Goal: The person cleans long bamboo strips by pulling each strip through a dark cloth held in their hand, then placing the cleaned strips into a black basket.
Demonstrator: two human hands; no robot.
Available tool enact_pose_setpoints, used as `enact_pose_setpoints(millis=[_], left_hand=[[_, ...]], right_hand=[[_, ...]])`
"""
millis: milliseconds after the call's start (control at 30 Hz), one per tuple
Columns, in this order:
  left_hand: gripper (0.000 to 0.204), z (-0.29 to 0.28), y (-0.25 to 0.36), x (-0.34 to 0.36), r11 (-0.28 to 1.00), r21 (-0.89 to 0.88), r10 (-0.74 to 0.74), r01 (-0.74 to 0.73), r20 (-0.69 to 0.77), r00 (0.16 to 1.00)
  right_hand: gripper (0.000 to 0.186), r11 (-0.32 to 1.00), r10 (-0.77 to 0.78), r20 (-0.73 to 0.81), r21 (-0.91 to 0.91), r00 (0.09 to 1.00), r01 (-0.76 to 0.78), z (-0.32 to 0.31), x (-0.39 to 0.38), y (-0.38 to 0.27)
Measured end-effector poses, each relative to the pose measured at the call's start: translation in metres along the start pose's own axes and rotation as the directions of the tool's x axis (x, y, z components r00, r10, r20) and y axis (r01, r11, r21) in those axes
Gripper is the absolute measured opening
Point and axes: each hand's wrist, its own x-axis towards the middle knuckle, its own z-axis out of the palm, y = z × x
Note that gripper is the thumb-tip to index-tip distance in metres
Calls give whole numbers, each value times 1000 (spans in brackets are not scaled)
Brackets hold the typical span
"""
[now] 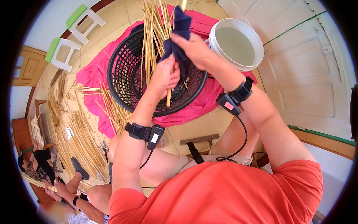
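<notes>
My left hand (164,76) is closed around a thin, straw-coloured cane (168,99), whose lower end sticks out below my fist. Just above it, my right hand (194,50) grips a dark blue cloth (182,25) folded about the same cane. The cane's pale tip shows past the cloth's top. Both hands are over a black mesh basket (121,84). Inside the basket, a bundle of similar canes (151,35) leans upright against the far side, left of the cloth. Short broken bits lie at the basket's bottom.
Pink fabric (93,76) lies under the basket. A white bucket (213,46) of cloudy liquid stands to the right, before white doors (305,74). Loose canes (84,136) cover the floor at left. Two green-topped stools (65,46) stand beyond. Other people handle canes (39,183) at lower left.
</notes>
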Motion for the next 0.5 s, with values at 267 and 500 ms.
enact_pose_setpoints(millis=[267,500], left_hand=[[28,-1,-7,10,899,379,320,-217,-235,918],[25,-5,-18,5,912,366,224,-186,-66,972]], right_hand=[[25,991,47,-20,-128,999,-49,-2,5,2],[25,999,-3,-193,42,981,12,-26,14,-14]])
